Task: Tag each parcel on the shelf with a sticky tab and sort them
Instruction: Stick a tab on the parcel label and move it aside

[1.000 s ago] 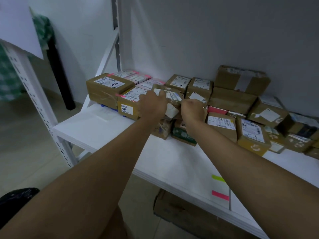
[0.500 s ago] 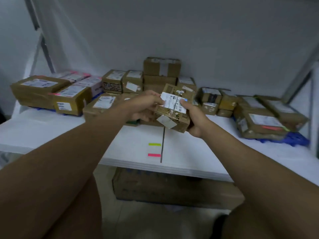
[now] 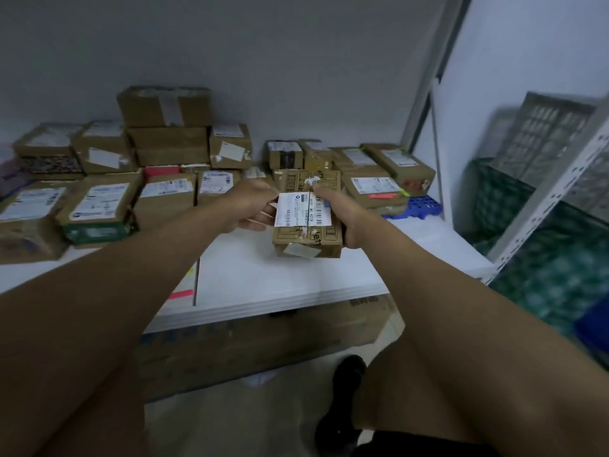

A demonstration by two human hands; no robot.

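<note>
Am holding parcel point(image 3: 308, 214) above white shelf point(image 3: 280, 278), right of centre, label facing up. Left hand point(image 3: 252, 206) gripping left edge; right hand point(image 3: 341, 216) gripping right side, thumb apparently pressing label. Pink tab point(image 3: 180, 294) lying near shelf front edge.

Matt cardboard parcel point(image 3: 306, 214) – paper label point(image 3: 303, 209), smooth white shelf point(image 3: 280, 278)

A large brown cardboard box point(image 3: 263, 344) sits on the floor under the shelf. At the right stand dark green plastic crates point(image 3: 501, 199) beside a white perforated metal upright point(image 3: 553, 196). A plain grey wall point(image 3: 280, 61) rises behind. A black shoe point(image 3: 342, 400) rests on the pale floor point(image 3: 230, 423).
</note>
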